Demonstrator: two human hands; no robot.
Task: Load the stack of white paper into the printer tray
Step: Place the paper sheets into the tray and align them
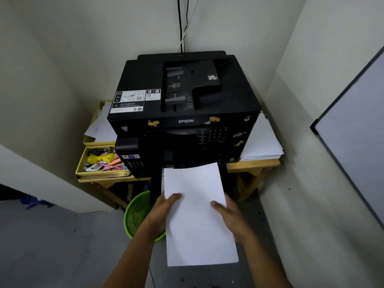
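Observation:
A stack of white paper (197, 215) is held flat in front of the black Epson printer (185, 104). Its far edge reaches the pulled-out black tray (157, 183) at the printer's lower front. My left hand (163, 213) grips the stack's left edge, thumb on top. My right hand (230, 217) grips the right edge, thumb on top as well. Most of the tray is hidden under the paper.
The printer stands on a wooden table (253, 165) in a wall corner. Loose white sheets (261, 142) lie to its right, yellow boxes of stationery (99, 161) to its left. A green mesh basket (138, 215) sits on the floor below. A whiteboard (357, 152) leans at right.

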